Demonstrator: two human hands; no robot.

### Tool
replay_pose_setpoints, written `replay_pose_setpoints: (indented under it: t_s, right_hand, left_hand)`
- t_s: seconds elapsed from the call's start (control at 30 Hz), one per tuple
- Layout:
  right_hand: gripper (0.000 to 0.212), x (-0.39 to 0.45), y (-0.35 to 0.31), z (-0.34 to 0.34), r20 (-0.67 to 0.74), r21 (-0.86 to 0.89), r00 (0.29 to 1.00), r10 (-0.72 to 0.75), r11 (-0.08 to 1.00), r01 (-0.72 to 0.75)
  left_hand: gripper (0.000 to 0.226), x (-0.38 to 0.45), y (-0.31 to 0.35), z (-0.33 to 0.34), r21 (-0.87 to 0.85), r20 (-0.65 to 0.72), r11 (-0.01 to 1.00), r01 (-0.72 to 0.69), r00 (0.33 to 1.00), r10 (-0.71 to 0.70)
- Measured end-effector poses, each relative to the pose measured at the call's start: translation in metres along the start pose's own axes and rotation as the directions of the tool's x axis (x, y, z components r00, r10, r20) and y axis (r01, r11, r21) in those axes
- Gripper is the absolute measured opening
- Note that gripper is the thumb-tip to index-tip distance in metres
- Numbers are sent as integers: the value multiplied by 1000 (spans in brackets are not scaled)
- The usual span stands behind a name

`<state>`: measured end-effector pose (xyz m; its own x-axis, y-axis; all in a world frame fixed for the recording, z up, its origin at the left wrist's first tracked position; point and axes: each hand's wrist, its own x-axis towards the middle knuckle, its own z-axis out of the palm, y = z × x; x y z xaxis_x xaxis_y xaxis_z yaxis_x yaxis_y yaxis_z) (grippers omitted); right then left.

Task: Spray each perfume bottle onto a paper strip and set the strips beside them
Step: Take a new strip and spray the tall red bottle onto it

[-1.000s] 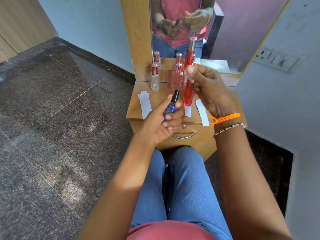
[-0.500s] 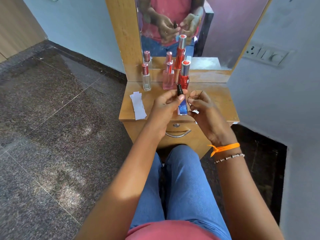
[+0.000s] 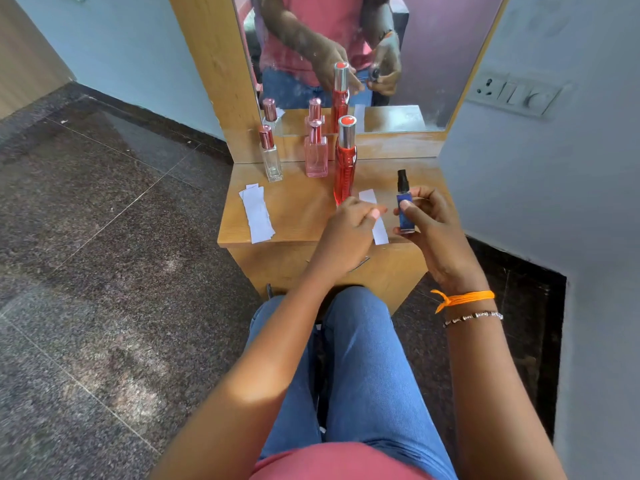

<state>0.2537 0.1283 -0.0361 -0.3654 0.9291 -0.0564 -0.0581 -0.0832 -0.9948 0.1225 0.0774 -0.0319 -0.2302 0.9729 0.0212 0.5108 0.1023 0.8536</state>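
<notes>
My right hand [image 3: 433, 230] grips a small blue perfume bottle [image 3: 405, 211] with a black sprayer, upright above the front right of the wooden dresser top [image 3: 298, 209]. My left hand [image 3: 349, 233] hovers just left of it, fingers curled and fingertips together over a white paper strip [image 3: 380, 233]; I cannot see whether they grip it. A tall red bottle [image 3: 344, 168] stands just behind my left hand. A pink square bottle [image 3: 316, 157] and a clear bottle [image 3: 272, 161] stand further back left. A stack of paper strips [image 3: 258, 213] lies at the left edge.
A mirror [image 3: 415, 46] rises behind the dresser and reflects the bottles and both hands. A wall with a switch panel [image 3: 516, 95] closes in on the right. My knees in blue jeans [image 3: 363, 358] sit below the dresser front. Dark stone floor spreads to the left.
The tall red bottle went from my right hand onto the dresser. The blue bottle passed from my left hand to my right. My left hand dropped toward the strip.
</notes>
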Motion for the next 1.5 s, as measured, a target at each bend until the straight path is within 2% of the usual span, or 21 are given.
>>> replay_pose_setpoints:
  t_s: [0.07, 0.13, 0.17, 0.23, 0.37, 0.47, 0.63, 0.73, 0.8, 0.9, 1.03, 1.17, 1.27, 1.37, 1.43, 1.5]
  right_hand:
    - [12, 1, 0, -1, -41, 4, 999, 4, 1000, -4]
    - [13, 1, 1, 0, -58, 10, 998, 4, 1000, -3]
    - [14, 1, 2, 1, -58, 12, 998, 5, 1000, -4]
    - [14, 1, 4, 1, -49, 13, 999, 18, 1000, -17]
    - [13, 3, 5, 2, -47, 15, 998, 40, 999, -39]
    - [12, 4, 5, 2, -50, 20, 998, 40, 999, -39]
    - [7, 5, 6, 0, -34, 23, 998, 57, 998, -56]
    - [15, 4, 4, 1, -2, 136, 997, 74, 988, -73]
    - [12, 3, 4, 1, 37, 249, 997, 71, 965, -78]
    - [8, 2, 4, 1, 81, 398, 995, 51, 914, -79]
    - [17, 2, 3, 2, 160, 589, 986, 37, 799, -125]
    - [31, 2, 7, 3, 274, 737, 960, -52, 653, -175]
    - [34, 2, 13, 5, 331, 785, 937, -115, 584, -206]
    - [36, 1, 14, 7, 312, 757, 945, -100, 627, -184]
    - [33, 0, 12, 7, 253, 682, 966, -55, 718, -137]
    - [29, -3, 8, 7, 172, 523, 985, -18, 849, -76]
  left_hand:
    - [34, 2, -10, 12, 282, 37, 955, -89, 996, 82]
    - [41, -1, -16, 22, 522, 81, 843, -132, 991, 105]
    - [43, -3, -17, 25, 586, 100, 799, -134, 991, 93]
    - [43, -7, -18, 30, 623, 85, 773, -124, 992, 91]
    - [25, -3, -14, 30, 476, -91, 870, -124, 978, 189]
    - [16, 7, -15, 31, 447, -135, 886, -121, 970, 201]
    - [51, 13, -18, 42, 525, -92, 851, -4, 994, 62]
    - [53, 13, -17, 43, 556, -74, 831, 2, 996, 47]
    - [52, 13, -15, 42, 530, -84, 848, 4, 995, 48]
    - [54, 16, -14, 39, 408, -81, 913, 16, 997, 19]
    - [63, 14, -12, 34, 168, -117, 986, 7, 993, 13]
    - [67, 10, -11, 27, -6, -141, 998, 55, 988, -55]
    - [60, 7, -11, 21, -56, -155, 995, 84, 984, -92]
    - [59, 6, -13, 16, -69, -185, 992, 106, 976, -117]
    - [62, 5, -14, 13, -99, -190, 986, 133, 970, -150]
    - [64, 5, -13, 10, -163, -158, 971, 176, 967, -202]
